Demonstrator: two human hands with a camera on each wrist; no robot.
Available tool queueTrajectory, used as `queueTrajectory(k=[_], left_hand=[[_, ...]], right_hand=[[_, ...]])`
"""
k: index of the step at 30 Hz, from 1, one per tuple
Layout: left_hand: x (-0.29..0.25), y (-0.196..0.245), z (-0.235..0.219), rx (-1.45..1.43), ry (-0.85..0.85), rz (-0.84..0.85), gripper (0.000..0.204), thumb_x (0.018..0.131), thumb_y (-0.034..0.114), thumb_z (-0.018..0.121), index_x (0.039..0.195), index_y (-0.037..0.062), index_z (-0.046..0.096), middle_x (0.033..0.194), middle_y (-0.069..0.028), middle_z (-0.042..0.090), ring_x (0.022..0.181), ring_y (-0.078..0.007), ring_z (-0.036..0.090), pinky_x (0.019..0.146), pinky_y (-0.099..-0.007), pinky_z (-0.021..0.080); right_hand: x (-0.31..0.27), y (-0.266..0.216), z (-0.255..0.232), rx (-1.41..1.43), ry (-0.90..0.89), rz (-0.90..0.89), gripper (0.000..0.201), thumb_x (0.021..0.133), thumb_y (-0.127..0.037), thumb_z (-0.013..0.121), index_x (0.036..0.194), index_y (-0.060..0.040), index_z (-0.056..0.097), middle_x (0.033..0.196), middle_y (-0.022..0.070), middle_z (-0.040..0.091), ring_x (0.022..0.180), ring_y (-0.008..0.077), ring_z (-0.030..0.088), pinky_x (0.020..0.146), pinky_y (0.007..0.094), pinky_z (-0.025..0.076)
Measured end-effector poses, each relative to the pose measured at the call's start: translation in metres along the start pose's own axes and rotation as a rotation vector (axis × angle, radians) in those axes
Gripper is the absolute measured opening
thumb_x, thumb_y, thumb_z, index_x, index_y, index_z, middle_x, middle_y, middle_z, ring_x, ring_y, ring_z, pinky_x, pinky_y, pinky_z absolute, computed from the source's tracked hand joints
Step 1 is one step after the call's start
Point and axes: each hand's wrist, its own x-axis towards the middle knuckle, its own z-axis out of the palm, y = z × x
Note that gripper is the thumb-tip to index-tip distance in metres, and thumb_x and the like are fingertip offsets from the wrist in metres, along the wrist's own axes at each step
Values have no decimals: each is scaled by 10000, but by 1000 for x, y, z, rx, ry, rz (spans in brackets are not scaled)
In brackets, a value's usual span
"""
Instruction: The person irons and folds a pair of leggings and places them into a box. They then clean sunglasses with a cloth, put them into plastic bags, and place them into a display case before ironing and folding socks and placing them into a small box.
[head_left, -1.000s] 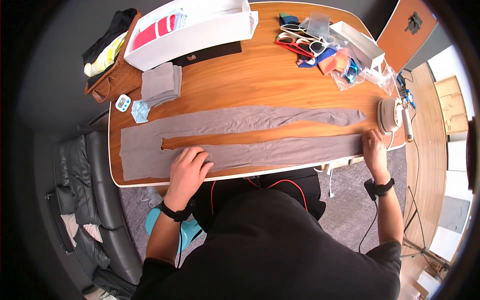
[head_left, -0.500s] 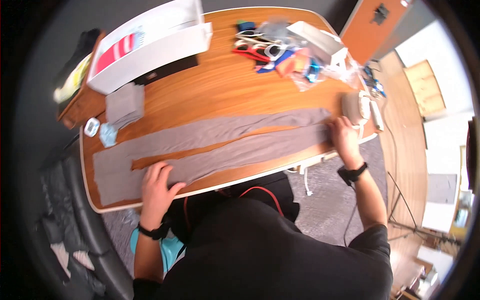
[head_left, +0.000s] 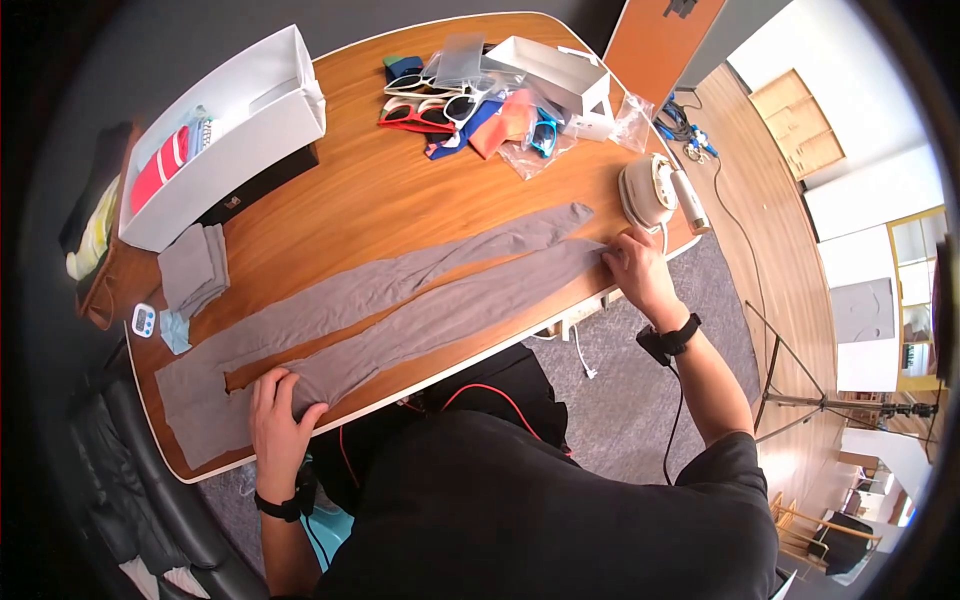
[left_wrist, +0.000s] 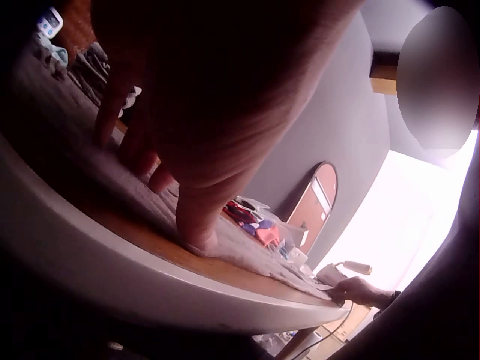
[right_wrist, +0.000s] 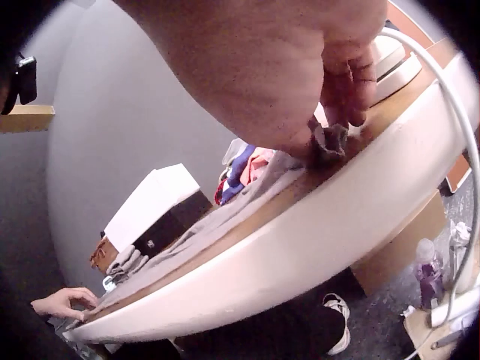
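Note:
Grey two-legged fabric (head_left: 400,320) lies spread along the near side of the wooden table, its legs pointing right. The left hand (head_left: 281,420) rests on the wide part of the near leg, fingers spread and bent, fingertips on the cloth; in the left wrist view the thumb touches down near the table edge. At the end of the near leg, the right hand (head_left: 643,272) pinches the cloth; the right wrist view shows a small bunched fold (right_wrist: 330,141) of it at the thumb and fingers. The far leg lies untouched.
A white and beige appliance (head_left: 650,190) stands beyond the right hand. Folded grey cloth (head_left: 195,268), a timer (head_left: 144,320) and a white box (head_left: 225,140) are at left. Sunglasses (head_left: 415,114), plastic bags and an open white box (head_left: 550,72) lie at the back.
The head view has swung, shifting the table leftward and tilting it. The near leg's end has moved closer to the far leg with the right hand. The left hand stays on the cloth.

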Motion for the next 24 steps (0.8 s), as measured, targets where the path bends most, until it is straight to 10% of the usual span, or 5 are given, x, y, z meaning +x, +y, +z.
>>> queueTrajectory(k=[11, 24], left_hand=[[0, 2, -3, 9, -14, 9, 559, 793, 235, 886, 1235, -22, 661, 1319, -167, 603, 1239, -401, 579, 1058, -489, 486], [0, 2, -4, 9, -35, 5, 556, 803, 214, 884, 1243, -33, 651, 1319, -177, 598, 1245, -405, 572, 1059, -489, 482]], right_hand=[[19, 33, 10, 703, 24, 398, 140, 959, -136, 797, 997, -6, 765, 928, 15, 761, 861, 96, 680, 818, 264, 540], [24, 29, 9, 1054, 20, 560, 273, 1001, -57, 750, 1261, -34, 670, 1059, 3, 756, 936, 71, 692, 814, 232, 540]])
